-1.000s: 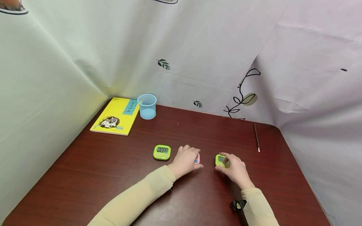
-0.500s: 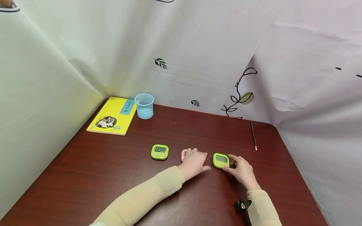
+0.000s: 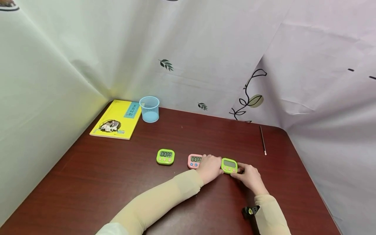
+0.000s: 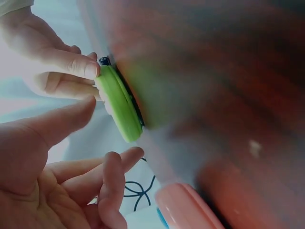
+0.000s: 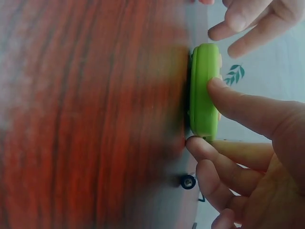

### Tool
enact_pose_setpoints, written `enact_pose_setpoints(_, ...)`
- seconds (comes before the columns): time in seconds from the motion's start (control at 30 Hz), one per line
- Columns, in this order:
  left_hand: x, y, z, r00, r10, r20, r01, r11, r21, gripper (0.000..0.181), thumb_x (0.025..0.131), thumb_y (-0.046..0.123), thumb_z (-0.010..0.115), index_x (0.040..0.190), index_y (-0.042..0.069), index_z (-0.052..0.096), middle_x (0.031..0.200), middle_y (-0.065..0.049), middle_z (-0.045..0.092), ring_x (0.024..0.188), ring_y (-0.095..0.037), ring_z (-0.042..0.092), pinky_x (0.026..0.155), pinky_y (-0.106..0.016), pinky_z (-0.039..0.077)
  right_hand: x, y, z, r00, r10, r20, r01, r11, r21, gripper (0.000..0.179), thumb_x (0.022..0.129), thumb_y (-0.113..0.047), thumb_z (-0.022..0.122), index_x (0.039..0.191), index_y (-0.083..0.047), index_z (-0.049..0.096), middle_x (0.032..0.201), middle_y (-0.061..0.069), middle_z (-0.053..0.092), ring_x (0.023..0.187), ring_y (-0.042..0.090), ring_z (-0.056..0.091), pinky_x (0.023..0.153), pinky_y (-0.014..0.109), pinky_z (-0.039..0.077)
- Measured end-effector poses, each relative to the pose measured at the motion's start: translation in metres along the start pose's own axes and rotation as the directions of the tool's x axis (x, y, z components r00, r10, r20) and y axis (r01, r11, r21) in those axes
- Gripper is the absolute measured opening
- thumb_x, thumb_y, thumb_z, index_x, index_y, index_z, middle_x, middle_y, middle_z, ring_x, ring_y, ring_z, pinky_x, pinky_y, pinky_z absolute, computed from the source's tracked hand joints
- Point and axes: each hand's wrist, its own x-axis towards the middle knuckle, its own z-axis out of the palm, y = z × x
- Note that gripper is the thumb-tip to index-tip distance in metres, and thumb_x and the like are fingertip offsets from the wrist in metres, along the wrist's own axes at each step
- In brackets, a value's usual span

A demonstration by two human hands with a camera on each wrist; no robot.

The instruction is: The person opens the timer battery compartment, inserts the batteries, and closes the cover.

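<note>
A green digital timer (image 3: 229, 165) with a blank screen lies face up on the table. My right hand (image 3: 252, 178) pinches its right end; the thumb (image 5: 248, 107) presses the near side and a fingertip touches the end. At the timer's left side is my left hand (image 3: 210, 168), thumb and fingers (image 4: 71, 119) spread around that end with a gap showing in the left wrist view. Partly behind the left hand lies a pink timer (image 3: 194, 161) with blue buttons. Farther left sits another green timer (image 3: 165, 157), its display lit with zeros.
A small black round-ended thing (image 5: 188, 182) is near the right fingers. A yellow book (image 3: 117, 119) and a clear blue cup (image 3: 149, 110) stand at the back left of the brown table (image 3: 88, 182). A thin pencil-like stick (image 3: 262, 140) lies at the right.
My left hand has moved right, off the pink timer, uncovering its display, and over to the blank green timer. The right hand has shifted to that timer's right edge, revealing its face.
</note>
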Motion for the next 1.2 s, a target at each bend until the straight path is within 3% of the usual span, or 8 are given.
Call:
enact_pose_setpoints(0.3, 0.011, 0.012, 0.008, 0.995, -0.023, 0.097, 0.026, 0.999, -0.023, 0.036, 0.075, 0.043, 0.078, 0.097, 0.016, 0.070, 0.090, 0.003, 0.069, 0.078, -0.016, 0.062, 0.066, -0.031, 0.039, 0.000, 0.001, 0.001, 1.000, 0.004, 0.000, -0.004, 1.000, 0.017, 0.050, 0.076, -0.026, 0.079, 0.117, 0.000, 0.065, 0.082, 0.000, 0.067, 0.073, 0.013, 0.057, 0.068, 0.034, 0.044)
enact_pose_setpoints(0.63, 0.015, 0.013, 0.008, 0.996, -0.038, 0.085, 0.040, 0.999, -0.023, 0.022, 0.075, 0.036, 0.079, 0.088, 0.020, 0.070, 0.084, 0.007, 0.070, 0.073, -0.013, 0.063, 0.067, -0.032, 0.036, -0.001, 0.000, 0.001, 1.000, 0.006, -0.028, -0.006, 1.000, 0.022, 0.047, 0.075, -0.025, 0.080, 0.112, 0.000, 0.067, 0.080, -0.002, 0.067, 0.074, 0.013, 0.057, 0.071, 0.037, 0.045)
enact_pose_setpoints(1.2, 0.018, 0.012, 0.006, 0.992, -0.068, 0.105, 0.079, 0.992, -0.101, 0.022, 0.075, 0.031, 0.080, 0.088, 0.017, 0.070, 0.082, 0.004, 0.069, 0.073, -0.014, 0.062, 0.066, -0.031, 0.037, 0.001, -0.005, 0.003, 0.999, 0.033, -0.034, -0.030, 0.997, 0.078, 0.044, 0.075, -0.021, 0.079, 0.109, 0.004, 0.066, 0.080, 0.003, 0.066, 0.073, 0.014, 0.058, 0.068, 0.030, 0.045)
